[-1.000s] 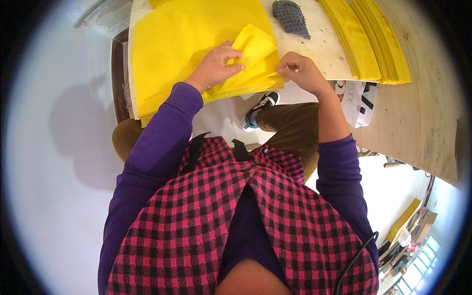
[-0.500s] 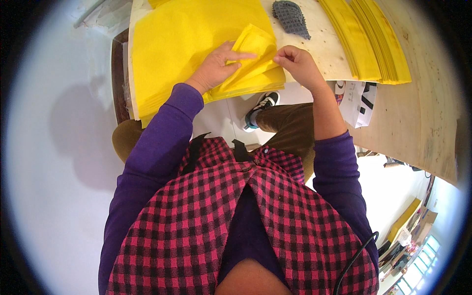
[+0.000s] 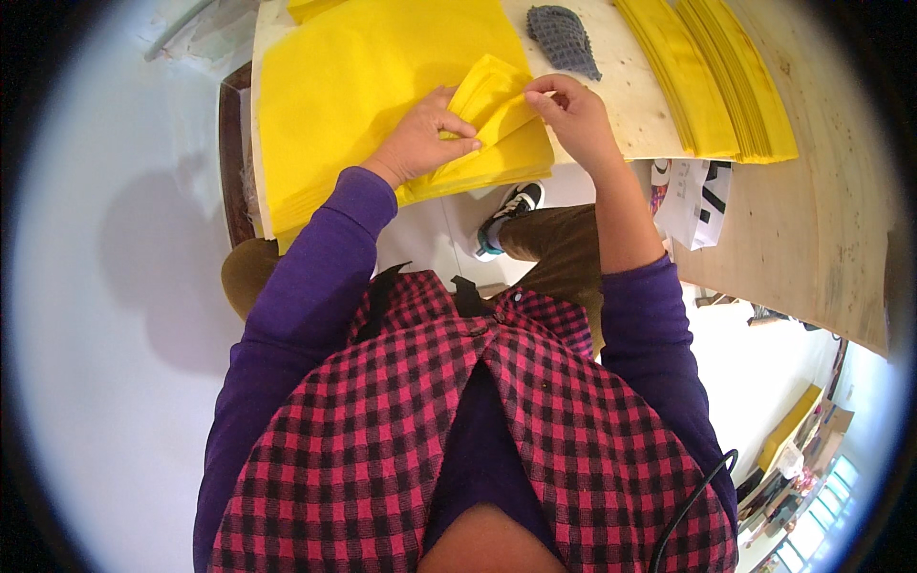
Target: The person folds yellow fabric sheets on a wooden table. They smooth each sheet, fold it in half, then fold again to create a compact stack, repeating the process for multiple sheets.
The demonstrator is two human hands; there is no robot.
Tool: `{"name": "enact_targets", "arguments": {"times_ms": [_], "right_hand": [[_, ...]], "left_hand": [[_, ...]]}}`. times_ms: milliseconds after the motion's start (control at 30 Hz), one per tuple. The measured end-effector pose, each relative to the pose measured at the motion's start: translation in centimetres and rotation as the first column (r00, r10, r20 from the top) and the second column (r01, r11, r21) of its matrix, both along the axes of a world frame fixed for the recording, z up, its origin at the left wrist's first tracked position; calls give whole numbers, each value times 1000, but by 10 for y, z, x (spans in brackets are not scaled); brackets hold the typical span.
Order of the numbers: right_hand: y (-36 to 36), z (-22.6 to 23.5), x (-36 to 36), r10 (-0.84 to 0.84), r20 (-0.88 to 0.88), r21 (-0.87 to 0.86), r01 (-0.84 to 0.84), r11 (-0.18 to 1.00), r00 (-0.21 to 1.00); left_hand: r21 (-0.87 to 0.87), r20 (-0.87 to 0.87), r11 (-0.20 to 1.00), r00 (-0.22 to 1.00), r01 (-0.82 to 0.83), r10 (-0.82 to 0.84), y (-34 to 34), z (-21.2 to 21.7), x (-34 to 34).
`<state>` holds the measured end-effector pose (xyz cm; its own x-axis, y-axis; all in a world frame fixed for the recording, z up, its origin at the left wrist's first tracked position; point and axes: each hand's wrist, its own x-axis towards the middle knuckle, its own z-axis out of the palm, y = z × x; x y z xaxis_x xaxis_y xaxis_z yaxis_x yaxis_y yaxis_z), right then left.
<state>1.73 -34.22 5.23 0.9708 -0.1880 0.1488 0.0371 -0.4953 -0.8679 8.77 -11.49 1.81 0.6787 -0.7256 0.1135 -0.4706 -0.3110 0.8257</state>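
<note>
A stack of yellow fabric sheets [image 3: 334, 86] lies on the pale wooden table [image 3: 640, 115] in front of me. At its right part, a yellow fabric piece [image 3: 487, 88] is turned up and folded over itself. My left hand [image 3: 420, 141] is closed on the lower left side of this fold, thumb and fingers pinching the fabric. With thumb and forefinger, my right hand [image 3: 579, 122] pinches the upper right edge of the same piece. The fabric is slightly lifted between both hands, and the fingers partly hide the folds.
A grey textured cloth [image 3: 564, 40] lies right of the stack. Beyond it are long piles of folded yellow fabric [image 3: 743, 86] at the table's right side. A white printed bag [image 3: 693, 205] stands below the table edge, and my shoe [image 3: 511, 215] shows underneath.
My right hand has moved slightly up and left, bringing the fabric edge along. My left fingers, stretched out before, have curled closed on the fold.
</note>
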Motion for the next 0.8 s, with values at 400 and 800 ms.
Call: {"name": "enact_targets", "arguments": {"times_ms": [400, 800], "right_hand": [[11, -15, -34, -176, -76, 236, 189, 953, 982], [13, -18, -29, -126, 136, 150, 105, 983, 983]], "left_hand": [[-66, -25, 996, 998, 52, -54, -3, 2, 4], [-70, -74, 997, 997, 30, -35, -5, 8, 0]]}}
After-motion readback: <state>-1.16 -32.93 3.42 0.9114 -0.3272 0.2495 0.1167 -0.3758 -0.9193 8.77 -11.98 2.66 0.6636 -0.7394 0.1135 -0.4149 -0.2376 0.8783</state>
